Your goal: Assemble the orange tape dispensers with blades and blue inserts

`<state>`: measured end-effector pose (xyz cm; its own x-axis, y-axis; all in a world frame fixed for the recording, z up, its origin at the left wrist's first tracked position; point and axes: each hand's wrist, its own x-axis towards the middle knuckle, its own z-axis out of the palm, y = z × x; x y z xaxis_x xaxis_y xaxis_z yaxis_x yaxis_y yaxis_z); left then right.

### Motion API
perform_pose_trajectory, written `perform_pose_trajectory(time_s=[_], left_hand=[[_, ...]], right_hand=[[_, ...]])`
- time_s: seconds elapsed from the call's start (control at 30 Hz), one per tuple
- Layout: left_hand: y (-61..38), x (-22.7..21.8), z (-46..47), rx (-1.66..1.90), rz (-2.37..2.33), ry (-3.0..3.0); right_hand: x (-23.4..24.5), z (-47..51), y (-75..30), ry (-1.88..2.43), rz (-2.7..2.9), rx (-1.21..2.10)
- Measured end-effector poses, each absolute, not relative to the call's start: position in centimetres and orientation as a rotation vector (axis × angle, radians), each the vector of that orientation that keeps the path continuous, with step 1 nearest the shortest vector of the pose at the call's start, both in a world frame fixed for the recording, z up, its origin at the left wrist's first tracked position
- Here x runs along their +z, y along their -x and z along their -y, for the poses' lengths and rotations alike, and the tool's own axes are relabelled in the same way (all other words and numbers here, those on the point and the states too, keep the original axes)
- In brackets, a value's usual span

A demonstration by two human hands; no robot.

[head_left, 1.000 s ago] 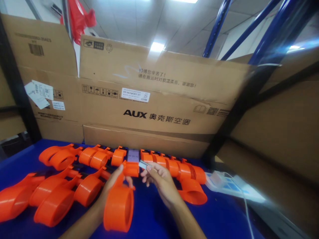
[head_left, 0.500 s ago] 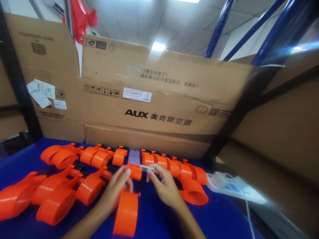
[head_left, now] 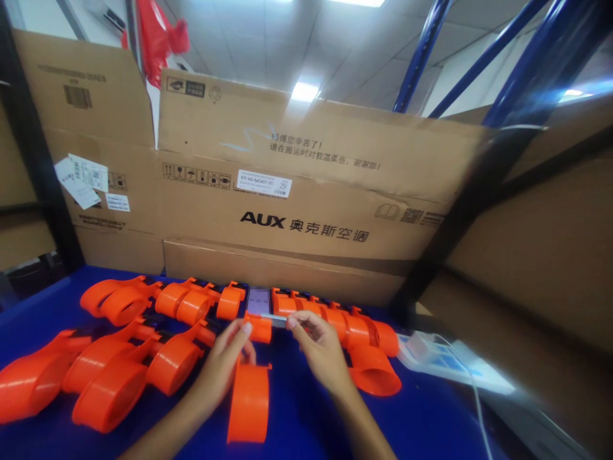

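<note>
My left hand (head_left: 221, 367) grips an orange plastic tape dispenser (head_left: 249, 393) by its neck, its round hoop pointing toward me above the blue table (head_left: 297, 421). My right hand (head_left: 320, 351) pinches a small thin metal blade (head_left: 276, 320) at the dispenser's front end, fingers pressed together on it. Both hands meet at the middle of the table, just in front of a row of other orange dispensers.
Several orange dispensers (head_left: 110, 377) lie in rows at the left and behind the hands (head_left: 345, 329). Large cardboard boxes (head_left: 297, 211) wall off the back and right. A white power strip (head_left: 445, 361) with a cable lies at the right. Blue rack posts (head_left: 421, 51) rise behind.
The held dispenser has turned so its hoop now shows edge-on instead of open. My right hand has brought the metal blade against the dispenser's front end.
</note>
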<state>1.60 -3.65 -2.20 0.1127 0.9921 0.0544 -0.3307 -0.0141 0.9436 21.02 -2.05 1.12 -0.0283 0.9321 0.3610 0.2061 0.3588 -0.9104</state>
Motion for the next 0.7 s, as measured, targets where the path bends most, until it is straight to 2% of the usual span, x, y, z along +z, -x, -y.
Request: perform_pose_trajectory(time_s=[0.37,0.7], left_hand=[[-1.8,-3.1,3.4,1.262,-0.887,-1.052],[-1.8,-3.4,3.3,1.165,-0.944,-1.212]], right_hand=[[0.7,2.4,-20.6,1.136,1.554,0.726],[0.7,3.2,-20.3,1.069,1.863,0.450]])
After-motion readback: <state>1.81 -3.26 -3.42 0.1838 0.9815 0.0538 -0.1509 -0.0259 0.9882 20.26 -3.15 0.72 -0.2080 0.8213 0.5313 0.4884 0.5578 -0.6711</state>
